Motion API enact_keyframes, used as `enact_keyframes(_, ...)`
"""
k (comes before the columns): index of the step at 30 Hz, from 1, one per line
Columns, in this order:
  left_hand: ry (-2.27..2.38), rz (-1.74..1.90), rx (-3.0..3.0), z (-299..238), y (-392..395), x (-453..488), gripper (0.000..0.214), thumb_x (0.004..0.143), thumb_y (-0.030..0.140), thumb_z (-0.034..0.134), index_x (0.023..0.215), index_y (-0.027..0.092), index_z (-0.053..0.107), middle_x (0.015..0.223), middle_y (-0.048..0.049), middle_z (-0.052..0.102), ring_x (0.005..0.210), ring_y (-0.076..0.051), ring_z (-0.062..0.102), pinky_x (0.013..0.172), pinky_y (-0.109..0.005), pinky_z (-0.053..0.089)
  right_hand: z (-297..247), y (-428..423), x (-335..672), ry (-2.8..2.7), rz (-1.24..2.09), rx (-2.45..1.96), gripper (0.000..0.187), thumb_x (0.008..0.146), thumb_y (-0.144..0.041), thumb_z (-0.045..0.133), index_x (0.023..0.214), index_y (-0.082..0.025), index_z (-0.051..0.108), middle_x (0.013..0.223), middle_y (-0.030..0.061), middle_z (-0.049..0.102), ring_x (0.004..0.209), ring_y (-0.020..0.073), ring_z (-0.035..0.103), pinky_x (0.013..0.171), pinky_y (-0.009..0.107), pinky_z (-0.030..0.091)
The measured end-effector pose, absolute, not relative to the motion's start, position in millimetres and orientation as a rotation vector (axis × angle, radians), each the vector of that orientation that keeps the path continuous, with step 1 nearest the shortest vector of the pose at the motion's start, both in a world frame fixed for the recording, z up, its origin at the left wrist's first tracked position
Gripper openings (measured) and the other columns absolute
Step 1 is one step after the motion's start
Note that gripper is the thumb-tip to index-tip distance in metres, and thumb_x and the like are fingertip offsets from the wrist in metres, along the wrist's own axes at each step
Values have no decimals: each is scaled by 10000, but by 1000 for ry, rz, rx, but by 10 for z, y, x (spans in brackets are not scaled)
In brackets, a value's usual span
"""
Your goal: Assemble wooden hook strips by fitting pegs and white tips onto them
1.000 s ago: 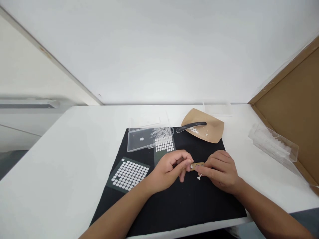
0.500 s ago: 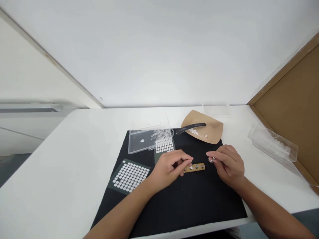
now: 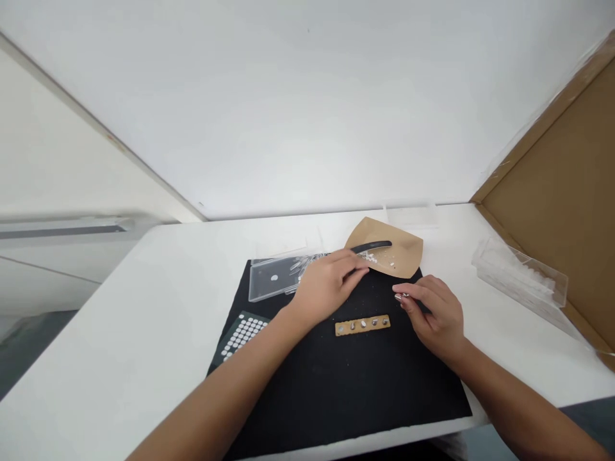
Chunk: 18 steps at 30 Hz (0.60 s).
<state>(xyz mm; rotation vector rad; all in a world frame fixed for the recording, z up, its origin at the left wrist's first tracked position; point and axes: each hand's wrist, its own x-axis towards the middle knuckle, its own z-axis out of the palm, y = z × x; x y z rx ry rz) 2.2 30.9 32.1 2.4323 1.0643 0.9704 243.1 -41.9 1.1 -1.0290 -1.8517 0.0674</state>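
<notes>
My left hand (image 3: 329, 285) reaches over the black mat to the near edge of the brown paper sheet (image 3: 406, 253). Its thumb and forefinger are drawn together; anything between them is too small to make out. A dark curved nail file (image 3: 377, 244) and small white pieces (image 3: 369, 257) lie on the paper. My right hand (image 3: 437, 314) pinches a small shiny metal piece (image 3: 402, 296) above the mat. Between and below the hands lies a tan strip (image 3: 358, 327) with several small metal pieces along it and a white piece near its middle.
A green card of white dots (image 3: 244, 333) is partly covered by my left forearm. An open clear plastic box (image 3: 271, 282) with slim clear pieces sits behind it. Another clear box (image 3: 521, 272) stands at the right, beside a cardboard panel (image 3: 552, 173). The black mat (image 3: 346, 397) fills the front.
My left hand has moved away from the tan strip, up to the brown paper's edge, uncovering the whole strip. My right hand keeps its pinch nearly in place. The view has shifted slightly.
</notes>
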Motion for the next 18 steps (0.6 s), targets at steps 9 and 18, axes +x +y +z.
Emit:
enact_keyframes(9,1306,637,2583,387,658,310,383,1004,87,537,1275,217,775,1179,-79,747,956,-225,746,777,-311,578,7,-388,2391,-1854,106,-1043,139,1033,-168,699,1126,-245,767,875,16,773,770,172,651,725,348,506)
enact_keyframes(18,1020,922,2283,429,-166,-16,184,1068,294,637,943,197,731,842,-5,737,680,-128,641,671,-250,506,-48,-435,2300,-1938,155,-1035,138,1049,-228,698,1150,-242,791,811,20,728,752,174,618,694,342,481)
